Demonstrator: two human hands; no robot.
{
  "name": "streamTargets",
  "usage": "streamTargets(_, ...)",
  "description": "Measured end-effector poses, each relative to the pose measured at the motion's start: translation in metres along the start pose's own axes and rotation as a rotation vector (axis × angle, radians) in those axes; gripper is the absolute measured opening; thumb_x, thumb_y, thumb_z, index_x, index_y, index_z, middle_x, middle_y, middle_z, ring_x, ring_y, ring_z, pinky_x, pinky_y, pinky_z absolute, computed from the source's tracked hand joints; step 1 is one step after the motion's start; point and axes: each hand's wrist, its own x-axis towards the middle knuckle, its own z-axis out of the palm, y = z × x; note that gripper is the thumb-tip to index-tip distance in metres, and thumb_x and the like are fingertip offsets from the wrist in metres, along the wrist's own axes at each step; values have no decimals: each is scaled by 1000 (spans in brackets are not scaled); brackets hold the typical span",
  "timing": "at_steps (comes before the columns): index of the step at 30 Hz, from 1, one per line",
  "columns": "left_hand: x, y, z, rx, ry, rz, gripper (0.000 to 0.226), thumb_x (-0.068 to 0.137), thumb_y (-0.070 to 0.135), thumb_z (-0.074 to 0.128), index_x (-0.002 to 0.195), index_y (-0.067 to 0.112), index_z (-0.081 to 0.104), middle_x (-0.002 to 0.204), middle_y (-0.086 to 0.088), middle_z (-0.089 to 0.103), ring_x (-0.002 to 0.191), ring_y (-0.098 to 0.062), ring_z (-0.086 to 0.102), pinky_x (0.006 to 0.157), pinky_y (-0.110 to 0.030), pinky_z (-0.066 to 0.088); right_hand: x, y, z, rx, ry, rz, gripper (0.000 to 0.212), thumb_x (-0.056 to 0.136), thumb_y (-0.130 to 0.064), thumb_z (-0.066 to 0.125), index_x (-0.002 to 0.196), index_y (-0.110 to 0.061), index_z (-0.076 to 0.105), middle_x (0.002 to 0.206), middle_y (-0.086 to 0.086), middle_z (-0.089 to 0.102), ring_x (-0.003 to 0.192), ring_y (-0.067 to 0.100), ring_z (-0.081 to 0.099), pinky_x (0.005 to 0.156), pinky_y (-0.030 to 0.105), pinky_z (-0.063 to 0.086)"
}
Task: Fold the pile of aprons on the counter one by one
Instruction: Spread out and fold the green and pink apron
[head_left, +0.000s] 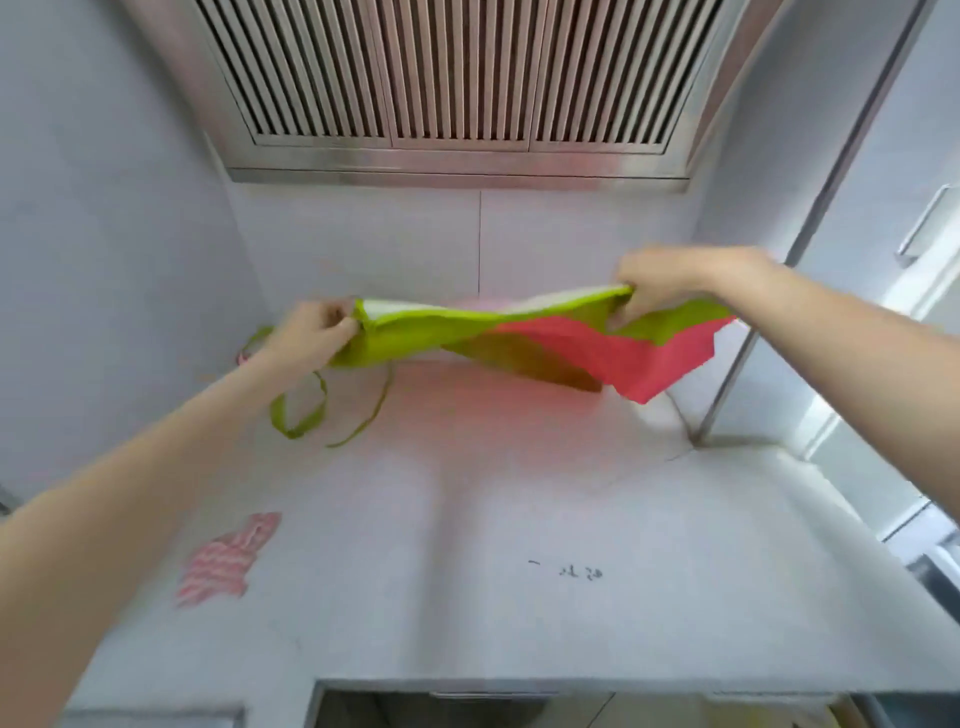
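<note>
Pale grey, the counter (519, 519) fills the lower frame under a slatted vent hood (457, 73). We pinch a green-and-pink apron (519, 332) with both hands, left hand (311, 332) and right hand (670, 280), stretched mid-frame above it. Lower left lies a striped cloth (223, 561).

The apron (519, 338) is thin, matt cloth, lime green and pinkish red, creased and limp, its straps (301, 410) narrow green fabric tape; the surface (519, 519) looks like pale, smooth stone or laminate with a faint sheen; the striped rag (223, 561) is soft red-and-white cloth; the vent hood (457, 88) is brushed metal with slatted grilles; the wall (104, 208) is smooth, matt and pale grey.
</note>
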Motion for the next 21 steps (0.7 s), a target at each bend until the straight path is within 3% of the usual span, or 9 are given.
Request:
streamTargets(1,-12,-20,14,87,-91,-59,20,95,22,48,84,7,58,79,-16,54,76,-21,49,58,-31,32,1,-7,26,-22,-129,7,43,82,-40,69,93,1,66,72,7,58,72,22,53,62,28,40)
streamTargets(4,-44,-66,56,271,-396,-175,21,96,15,49,102,0,63,99,-18,62,93,-24,57,71,-29,36,-3,-23,103,-64,-384,6,50,83,-40,67,111,1,62,107,14,65,93,26,60,71,29,44)
streamTargets(6,-60,-84,83,276,-572,-200,21,95,11,49,105,-3,61,95,-17,61,82,-20,55,64,-24,38,-5,-31,149,-37,-485,-3,54,82,-39,69,118,-1,58,119,13,62,105,27,59,78,28,45)
streamTargets(8,-71,-94,101,232,-717,-274,15,96,9,47,100,0,59,79,-10,54,63,-15,50,50,-13,38,-6,-36,182,5,-579,12,58,80,-38,71,122,-2,55,123,13,60,110,26,58,81,27,45)
streamTargets(11,-76,-106,115,222,-905,-423,13,96,9,43,84,10,48,69,-2,44,56,-10,45,47,-15,39,1,-39,211,33,-675,16,60,79,-34,72,126,-3,51,126,12,57,105,23,56,78,26,43)
streamTargets(15,-72,-125,127,248,-839,-504,11,95,7,41,87,8,49,70,-6,47,58,-17,48,44,-18,37,28,-36,231,87,-570,31,36,83,-14,64,117,-2,60,119,15,62,103,26,60,69,25,41)
streamTargets(18,-72,-131,144,385,-784,-510,22,95,18,45,110,4,51,106,-15,60,95,-27,58,70,-23,42,48,-37,254,91,-474,84,32,86,-2,49,116,-5,59,120,16,61,110,29,58,83,29,46)
streamTargets(20,-75,-125,160,551,-711,-468,40,94,24,46,130,7,39,129,-13,50,117,-30,50,93,-31,40,57,-42,271,27,-444,105,36,89,0,43,123,-8,51,126,13,55,117,29,52,93,36,41)
streamTargets(21,-76,-117,167,644,-674,-366,48,92,23,48,136,11,34,136,-10,43,124,-29,44,99,-35,36,59,-47,277,-7,-441,86,38,90,-2,43,127,-10,47,128,12,51,121,29,48,96,38,38)
